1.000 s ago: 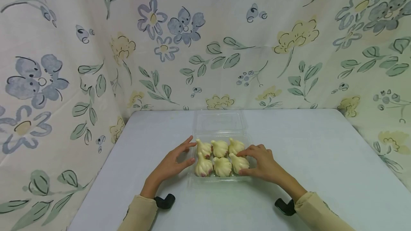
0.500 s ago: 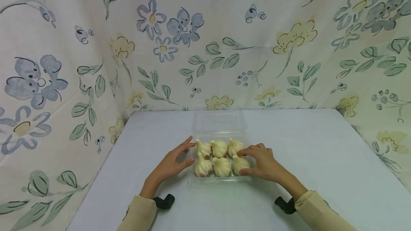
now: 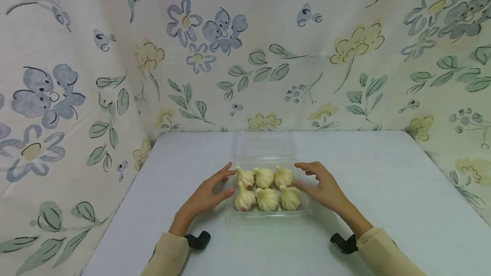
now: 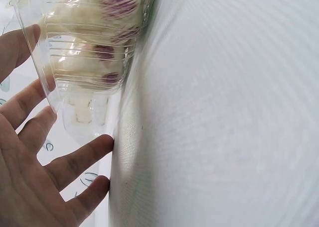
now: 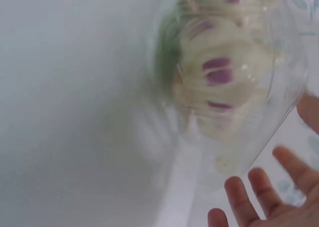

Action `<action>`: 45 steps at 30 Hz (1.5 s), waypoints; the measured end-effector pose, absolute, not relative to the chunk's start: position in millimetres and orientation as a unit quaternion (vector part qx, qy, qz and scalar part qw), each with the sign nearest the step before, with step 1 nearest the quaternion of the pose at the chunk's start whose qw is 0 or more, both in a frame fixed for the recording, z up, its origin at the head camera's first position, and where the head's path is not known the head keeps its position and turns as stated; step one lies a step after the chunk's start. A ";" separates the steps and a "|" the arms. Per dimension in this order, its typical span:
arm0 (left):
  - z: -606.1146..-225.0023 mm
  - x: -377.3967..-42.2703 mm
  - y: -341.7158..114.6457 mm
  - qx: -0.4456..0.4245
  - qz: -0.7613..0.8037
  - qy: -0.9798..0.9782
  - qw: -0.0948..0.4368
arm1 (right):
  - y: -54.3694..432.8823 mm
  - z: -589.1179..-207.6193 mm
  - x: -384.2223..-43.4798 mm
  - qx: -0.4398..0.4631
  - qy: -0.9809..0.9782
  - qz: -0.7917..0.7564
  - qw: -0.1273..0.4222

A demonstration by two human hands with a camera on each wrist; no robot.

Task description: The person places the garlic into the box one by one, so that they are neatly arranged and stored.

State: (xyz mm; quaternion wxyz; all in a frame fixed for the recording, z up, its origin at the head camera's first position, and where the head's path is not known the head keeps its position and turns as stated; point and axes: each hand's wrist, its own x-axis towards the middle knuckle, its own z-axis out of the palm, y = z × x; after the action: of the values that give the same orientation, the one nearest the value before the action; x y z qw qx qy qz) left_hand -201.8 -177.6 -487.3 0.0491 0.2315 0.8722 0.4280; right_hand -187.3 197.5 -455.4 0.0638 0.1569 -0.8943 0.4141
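Observation:
Several pale garlic bulbs (image 3: 267, 199) with purple markings sit in two rows in a clear plastic clamshell box (image 3: 268, 214) on the table. Its lid (image 3: 263, 146) lies folded back on the far side. At the box's left side is my left hand (image 3: 207, 195), fingers spread, with some fingertips against the clear rim in the left wrist view. My right hand (image 3: 324, 188) hovers at the right side, fingers extended and holding nothing. Its thumb is near the front right garlic bulb (image 3: 290, 198); whether it touches the box's rim I cannot tell.
A white-covered table (image 3: 364, 169) spreads around the box. Behind it and at both sides hangs a floral curtain (image 3: 245, 92). Black wrist mounts (image 3: 198, 240) stick out inward from both sleeves.
The front right garlic bulb was turned slightly under my right fingers. My right hand has since let go of it and drawn back to the right. My left hand stays put.

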 end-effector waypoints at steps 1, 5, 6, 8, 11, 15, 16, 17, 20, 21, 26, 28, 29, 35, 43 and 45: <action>-486.9 -201.8 -177.4 0.231 0.427 0.873 0.050 | 199.0 -456.2 -189.5 0.140 -0.895 0.418 0.062; -486.4 -202.2 -176.9 0.224 0.423 0.876 0.053 | 204.9 -459.2 -199.9 0.078 -0.902 0.423 0.037; -486.2 -202.2 -176.9 0.224 0.424 0.876 0.053 | 206.3 -460.0 -202.7 0.065 -0.900 0.430 0.025; -486.0 -202.1 -176.8 0.223 0.425 0.876 0.054 | 208.5 -462.1 -208.9 0.047 -0.895 0.443 0.002; -486.2 -201.9 -176.9 0.225 0.428 0.874 0.052 | 211.3 -466.2 -218.3 0.033 -0.881 0.470 -0.039; -486.7 -201.8 -177.1 0.229 0.427 0.873 0.048 | 213.7 -473.4 -231.4 0.033 -0.866 0.494 -0.068; -486.8 -201.9 -177.1 0.230 0.427 0.873 0.047 | 214.1 -475.3 -234.7 0.033 -0.862 0.501 -0.071; -486.8 -202.1 -177.0 0.231 0.426 0.873 0.046 | 214.4 -476.9 -237.9 0.033 -0.859 0.505 -0.073; -485.9 -202.1 -176.6 0.231 0.426 0.873 0.046 | 215.6 -480.6 -247.1 0.037 -0.854 0.512 -0.079; -485.5 -202.1 -176.6 0.230 0.427 0.873 0.047 | 215.9 -481.2 -249.7 0.037 -0.853 0.513 -0.082; -485.3 -202.2 -176.9 0.231 0.429 0.872 0.049 | 215.8 -481.7 -263.0 0.045 -0.854 0.511 -0.091; -485.8 -202.6 -177.1 0.232 0.429 0.871 0.050 | 215.3 -481.9 -267.9 0.049 -0.856 0.507 -0.093; -486.0 -202.7 -177.3 0.231 0.429 0.872 0.051 | 215.0 -482.0 -270.0 0.050 -0.858 0.503 -0.095; -487.0 -202.3 -177.8 0.230 0.426 0.873 0.049 | 213.0 -484.0 -279.7 0.052 -0.863 0.492 -0.107; -487.6 -202.5 -177.6 0.235 0.433 0.869 0.044 | 211.3 -484.2 -289.0 0.048 -0.858 0.501 -0.107; -487.4 -202.7 -177.3 0.236 0.435 0.868 0.044 | 210.8 -484.1 -290.9 0.046 -0.854 0.507 -0.109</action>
State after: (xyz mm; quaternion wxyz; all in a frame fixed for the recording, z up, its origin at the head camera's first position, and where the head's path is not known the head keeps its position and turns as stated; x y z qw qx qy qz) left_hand -202.7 -177.3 -487.4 0.0439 0.2357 0.8681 0.4347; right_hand -290.9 210.8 -484.1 -0.1090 0.0457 -0.8541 0.5065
